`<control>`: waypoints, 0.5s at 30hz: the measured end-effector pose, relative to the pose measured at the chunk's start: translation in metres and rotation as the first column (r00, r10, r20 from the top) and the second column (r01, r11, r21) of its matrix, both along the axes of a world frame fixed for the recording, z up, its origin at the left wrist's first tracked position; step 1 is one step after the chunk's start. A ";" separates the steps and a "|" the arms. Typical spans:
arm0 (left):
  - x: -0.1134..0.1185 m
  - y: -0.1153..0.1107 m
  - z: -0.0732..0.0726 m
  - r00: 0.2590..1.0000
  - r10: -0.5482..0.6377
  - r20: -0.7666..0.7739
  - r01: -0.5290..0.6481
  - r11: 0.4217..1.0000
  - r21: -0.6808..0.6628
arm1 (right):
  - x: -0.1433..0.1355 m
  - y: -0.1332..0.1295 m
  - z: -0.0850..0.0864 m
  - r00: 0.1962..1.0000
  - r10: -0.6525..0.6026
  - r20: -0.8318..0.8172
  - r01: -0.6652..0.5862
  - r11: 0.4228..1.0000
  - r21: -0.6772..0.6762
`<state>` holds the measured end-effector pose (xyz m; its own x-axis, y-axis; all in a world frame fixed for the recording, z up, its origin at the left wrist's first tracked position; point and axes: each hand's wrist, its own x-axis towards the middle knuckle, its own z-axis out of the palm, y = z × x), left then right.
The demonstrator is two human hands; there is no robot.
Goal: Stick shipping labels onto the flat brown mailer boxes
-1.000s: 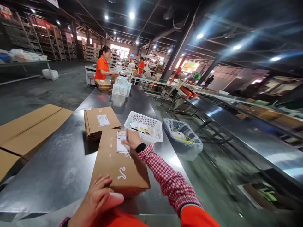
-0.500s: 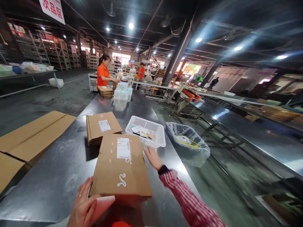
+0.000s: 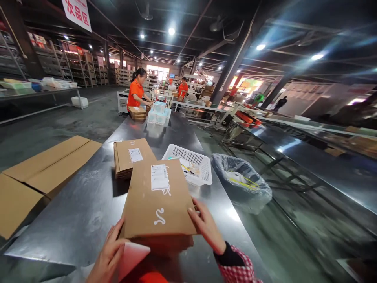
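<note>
One left hand (image 3: pixel 107 255), one right hand (image 3: pixel 207 225), one white sheet (image 3: pixel 132 257), one big brown cardboard box (image 3: pixel 144 202) (any beneath uncounted), two farther brown cardboard stacks (image 3: pixel 134 166), one white perforated plastic basket (image 3: pixel 207 169), one clear-plastic-lined bin (image 3: pixel 240 200), one long silver metal table (image 3: pixel 82 208).

Brown carton (image 3: pixel 160 201), label (image 3: pixel 159 177) up, lies toward the worktop (image 3: pixel 79 220)'s near edge, perhaps stacked; white paper (image 3: pixel 133 255) by its near-left corner

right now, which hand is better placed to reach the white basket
Probably the right hand: it's nearer the white basket, while the left hand, across the carton, holds a white sheet.
</note>
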<state>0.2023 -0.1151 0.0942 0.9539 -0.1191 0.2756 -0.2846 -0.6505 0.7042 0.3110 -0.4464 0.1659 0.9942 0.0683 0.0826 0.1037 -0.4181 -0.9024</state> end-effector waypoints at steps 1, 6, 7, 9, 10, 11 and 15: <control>0.000 -0.001 0.004 0.999 -0.015 -0.042 0.013 0.999 -0.043 | 0.004 0.001 0.007 0.999 0.036 -0.030 -0.032 0.992 0.122; -0.003 0.010 0.024 1.000 -0.011 -0.021 0.007 0.979 -0.201 | 0.044 0.031 0.033 0.987 0.124 -0.101 -0.055 0.855 0.515; -0.004 0.016 0.029 0.999 0.031 0.016 -0.027 0.978 -0.209 | 0.057 0.042 0.037 0.988 0.126 -0.089 -0.060 0.844 0.533; -0.007 0.030 0.043 0.990 0.114 0.085 -0.095 0.975 -0.202 | 0.089 0.067 0.047 0.990 0.130 -0.053 -0.084 0.849 0.521; -0.009 0.037 0.052 0.982 0.145 0.122 -0.121 0.975 -0.189 | 0.106 0.080 0.053 0.991 0.127 -0.032 -0.095 0.867 0.489; -0.010 0.043 0.062 0.973 0.169 0.160 -0.141 0.975 -0.174 | 0.125 0.092 0.060 0.993 0.121 -0.011 -0.103 0.889 0.446; -0.013 0.060 0.110 0.916 0.231 0.328 -0.202 0.972 -0.120 | 0.183 0.133 0.088 0.994 0.108 0.036 -0.114 0.962 0.250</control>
<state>0.1891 -0.0551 0.2040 0.8024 0.1167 0.5852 -0.3733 -0.6669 0.6449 0.4936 -0.3131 0.2543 0.9794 0.1523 0.1326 0.1572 -0.1631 -0.9740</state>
